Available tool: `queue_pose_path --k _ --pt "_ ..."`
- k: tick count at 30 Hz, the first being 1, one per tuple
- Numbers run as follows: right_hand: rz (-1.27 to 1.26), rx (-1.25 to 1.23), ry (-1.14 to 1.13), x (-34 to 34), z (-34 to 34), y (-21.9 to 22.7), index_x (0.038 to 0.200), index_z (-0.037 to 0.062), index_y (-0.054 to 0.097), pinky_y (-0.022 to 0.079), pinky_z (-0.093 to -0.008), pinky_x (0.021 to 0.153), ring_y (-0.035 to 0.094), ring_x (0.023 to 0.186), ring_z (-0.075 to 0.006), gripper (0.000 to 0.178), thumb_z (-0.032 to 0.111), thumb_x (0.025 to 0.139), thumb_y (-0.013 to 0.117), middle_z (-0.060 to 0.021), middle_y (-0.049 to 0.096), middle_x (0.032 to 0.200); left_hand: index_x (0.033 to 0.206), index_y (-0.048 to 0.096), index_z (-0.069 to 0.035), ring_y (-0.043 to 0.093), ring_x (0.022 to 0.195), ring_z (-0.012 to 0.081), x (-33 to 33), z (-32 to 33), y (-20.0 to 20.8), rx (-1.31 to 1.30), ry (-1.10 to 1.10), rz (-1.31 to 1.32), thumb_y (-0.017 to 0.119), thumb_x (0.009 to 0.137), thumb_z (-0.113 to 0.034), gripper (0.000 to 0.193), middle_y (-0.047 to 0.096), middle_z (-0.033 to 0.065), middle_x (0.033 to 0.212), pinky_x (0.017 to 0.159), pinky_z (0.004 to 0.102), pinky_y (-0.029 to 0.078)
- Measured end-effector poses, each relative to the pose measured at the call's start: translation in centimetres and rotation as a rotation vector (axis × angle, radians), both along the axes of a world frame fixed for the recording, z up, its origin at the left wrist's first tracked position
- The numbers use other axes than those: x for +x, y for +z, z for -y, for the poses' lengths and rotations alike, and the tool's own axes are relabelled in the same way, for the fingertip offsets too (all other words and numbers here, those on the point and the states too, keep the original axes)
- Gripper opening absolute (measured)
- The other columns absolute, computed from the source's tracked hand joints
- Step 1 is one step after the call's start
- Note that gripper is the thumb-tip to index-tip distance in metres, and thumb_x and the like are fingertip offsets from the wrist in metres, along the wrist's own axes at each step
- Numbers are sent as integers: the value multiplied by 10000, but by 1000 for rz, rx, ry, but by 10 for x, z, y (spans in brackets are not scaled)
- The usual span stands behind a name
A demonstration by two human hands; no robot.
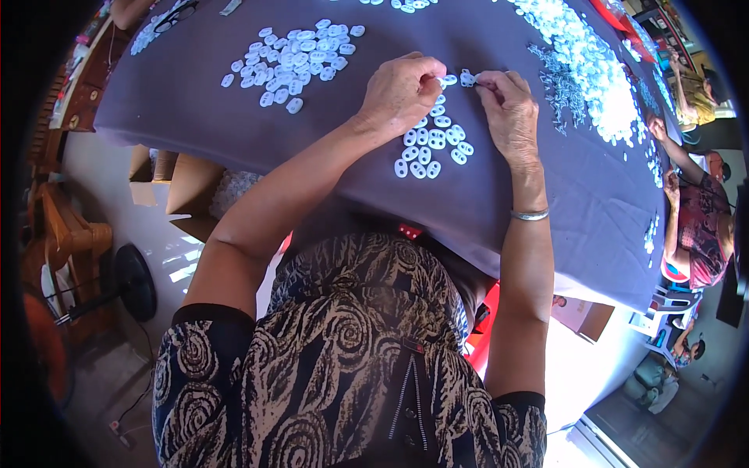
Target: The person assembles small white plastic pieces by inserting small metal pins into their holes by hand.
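Over the far middle of the table, my left hand (399,92) is closed, thumb and finger pinching a small white oval plastic piece (449,79). Just right of it, my right hand (512,109) pinches another small white plastic piece (467,79); its exact shape is partly hidden by the fingertips. The two pieces are close but look apart. Below and between my hands lies a loose group of white two-hole oval plastic pieces (422,138), flat on the cloth. A bigger heap of similar white ovals (296,59) spreads to the left of my left hand.
A dark purple-grey cloth (312,160) covers the table. Right of my right hand lie small dark metal parts (566,87) beside a large bright heap of white pieces (605,86). Other people (698,222) sit along the right edge. A cardboard box (191,183) and black fan (134,282) stand at left.
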State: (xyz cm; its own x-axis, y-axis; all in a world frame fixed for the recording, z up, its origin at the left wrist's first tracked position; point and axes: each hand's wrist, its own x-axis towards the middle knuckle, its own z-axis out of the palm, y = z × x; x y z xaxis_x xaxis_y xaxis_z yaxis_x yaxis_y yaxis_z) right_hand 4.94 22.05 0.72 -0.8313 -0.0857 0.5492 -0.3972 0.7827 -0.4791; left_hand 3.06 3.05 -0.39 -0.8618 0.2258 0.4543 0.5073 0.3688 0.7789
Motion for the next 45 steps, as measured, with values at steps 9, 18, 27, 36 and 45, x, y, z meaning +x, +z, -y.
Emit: queue_pose_path --k 9,18,27,36,45 --pt "1 147 30 -11 10 0 889 60 646 506 -357 707 602 807 -253 139 33 753 640 -66 603 832 886 668 -65 610 761 269 -1 0 -2 -43 47 30 580 766 -63 149 589 81 829 691 375 488" --pt "221 -239 127 1 4 1 800 -4 620 399 -213 510 460 556 -40 38 0 784 654 -3 545 677 937 655 -21 625 770 217 -3 1 -2 -29 67 51 551 808 11 169 597 99 854 714 307 508" --pt "38 -32 9 -9 8 5 899 26 654 450 -249 581 544 622 -108 115 83 803 677 -45 581 740 923 659 -28 610 743 203 -1 0 -2 -10 89 47 561 821 -2 143 592 89 841 696 298 500" --pt "141 56 12 -13 12 4 805 31 626 495 -325 615 603 651 -204 97 85 755 688 -63 604 748 922 660 -25 612 749 198 -1 -1 -1 17 77 63 569 822 -3 137 592 81 844 712 292 503" --pt "254 -415 90 0 13 2 863 20 627 463 -236 612 524 648 -75 77 46 804 669 10 582 743 916 650 -25 611 743 158 2 -5 6 192 -75 -8 593 805 15 131 595 65 843 681 266 504"
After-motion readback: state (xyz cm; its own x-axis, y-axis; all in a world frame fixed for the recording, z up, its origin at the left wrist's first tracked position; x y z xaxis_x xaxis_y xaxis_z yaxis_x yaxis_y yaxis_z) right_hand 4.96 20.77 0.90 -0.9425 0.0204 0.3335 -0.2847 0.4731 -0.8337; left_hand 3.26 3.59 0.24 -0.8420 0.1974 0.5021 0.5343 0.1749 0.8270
